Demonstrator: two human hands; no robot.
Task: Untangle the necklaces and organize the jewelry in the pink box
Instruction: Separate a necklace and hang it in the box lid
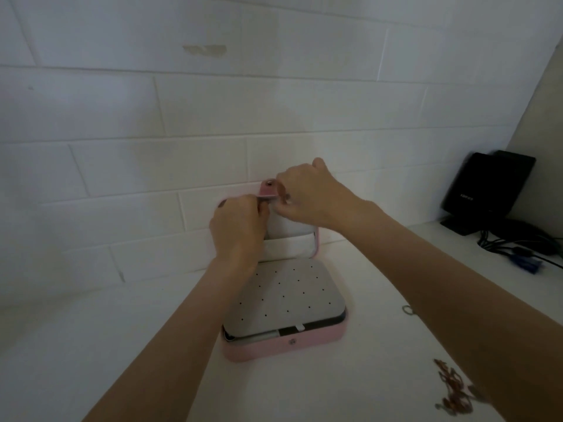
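— What's she got over on the left?

— The left hand (239, 229) is up at the top edge of the raised lid (292, 239), fingers curled, its grip closed on the lid's rim just beside the pink clasp tab (269, 190). I can't see the fingertips themselves; the back of the hand hides them.

— And the pink box (286, 342)?

— Open on the white surface (122, 345), close to the tiled wall (182, 117), lid standing upright against it. Inside the base lies a grey panel (286, 296) dotted with small holes, and there's a snap button on the front wall.

— The other hand?

— The right hand (310, 196) meets the left at that same top edge, fingers bent, grip pinching something small at the tab. Too blurred to say what it is.

— Any jewelry about?

— To the right of the box, on the surface: a small ring (407, 310) showing just past the right forearm, and nearer the front a tangle of brownish chains (454, 388), partly under that arm. Both are well apart from the box.

— Further right?

— A black device (487, 190) stands in the corner, with dark cables (518, 248) and a blue plug beside it.
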